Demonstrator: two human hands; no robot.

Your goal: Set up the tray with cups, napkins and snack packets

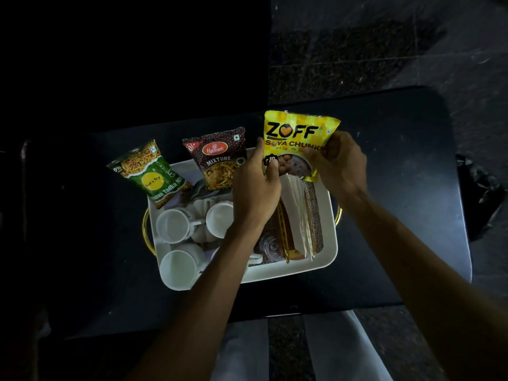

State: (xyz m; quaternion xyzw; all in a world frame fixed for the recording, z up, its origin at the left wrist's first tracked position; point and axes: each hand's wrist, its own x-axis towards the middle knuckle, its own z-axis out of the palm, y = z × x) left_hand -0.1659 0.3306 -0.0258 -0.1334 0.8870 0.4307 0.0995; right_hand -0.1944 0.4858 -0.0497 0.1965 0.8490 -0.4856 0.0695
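Note:
A white tray with gold handles sits on a black table. Three white cups stand in its left half. White napkins stand in a gold holder on the right. A green snack packet leans on the tray's far left corner, and a dark Haldiram's Mixture packet leans on the far rim. A yellow Zoff soya chunks packet stands upright over the far right part, above the napkins. My left hand grips its lower left edge and my right hand grips its lower right side.
A crumpled black bag lies past the table's right edge. Dark tiled floor lies beyond the table. My white-trousered legs show below the near edge. A small glass item sits in the tray by the napkin holder.

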